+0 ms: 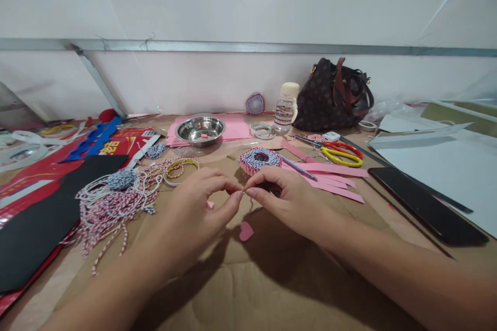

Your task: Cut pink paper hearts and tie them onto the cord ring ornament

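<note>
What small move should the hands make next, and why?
I'd probably ease the right hand slightly back while the left hand holds its pinch. Both thumbs and forefingers meet at a tiny pale piece, mostly hidden; parting them might show it better. The pink heart lies apart, on the cardboard.

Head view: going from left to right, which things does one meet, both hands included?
Black sheet, tangled red-and-white string, left hand, pink paper heart, right hand, red-and-yellow-handled scissors, black smartphone.
</note>
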A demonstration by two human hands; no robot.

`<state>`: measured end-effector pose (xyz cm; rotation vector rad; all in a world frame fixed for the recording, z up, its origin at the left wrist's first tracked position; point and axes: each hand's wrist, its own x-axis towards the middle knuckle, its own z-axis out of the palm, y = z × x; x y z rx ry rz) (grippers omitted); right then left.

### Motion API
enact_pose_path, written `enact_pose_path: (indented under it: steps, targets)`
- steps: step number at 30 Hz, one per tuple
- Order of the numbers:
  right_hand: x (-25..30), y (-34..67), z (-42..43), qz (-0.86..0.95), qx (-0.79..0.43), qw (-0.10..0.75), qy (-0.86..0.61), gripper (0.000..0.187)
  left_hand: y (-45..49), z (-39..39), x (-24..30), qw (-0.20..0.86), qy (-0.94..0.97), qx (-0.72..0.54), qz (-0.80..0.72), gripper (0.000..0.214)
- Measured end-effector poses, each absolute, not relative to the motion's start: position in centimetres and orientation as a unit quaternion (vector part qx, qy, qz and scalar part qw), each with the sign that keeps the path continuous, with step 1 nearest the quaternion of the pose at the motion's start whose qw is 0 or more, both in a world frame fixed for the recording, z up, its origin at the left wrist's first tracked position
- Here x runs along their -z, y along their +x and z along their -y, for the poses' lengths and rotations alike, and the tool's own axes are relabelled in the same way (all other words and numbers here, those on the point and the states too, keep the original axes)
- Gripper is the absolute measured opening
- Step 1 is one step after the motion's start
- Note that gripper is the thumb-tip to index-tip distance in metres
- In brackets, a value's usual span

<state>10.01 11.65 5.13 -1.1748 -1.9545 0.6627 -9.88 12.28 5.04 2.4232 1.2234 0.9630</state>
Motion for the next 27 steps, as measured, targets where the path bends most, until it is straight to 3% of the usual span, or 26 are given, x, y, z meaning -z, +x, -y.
enact_pose_path:
  steps: [14, 27]
  targets:
    - [-5.03, 10.10, -11.50, 0.779, -0.238, 0.366, -0.450, 0.007, -9.75, -12.53, -4.87, 0.129, 0.842, -0.319, -0.416, 0.016]
    - [-4.96, 10.05, -11.58, 0.789, -0.226, 0.372, -0.435, 0.006, -9.14, -12.71, -5.77, 0.308, 0.765, -0.305, -0.476, 0.019]
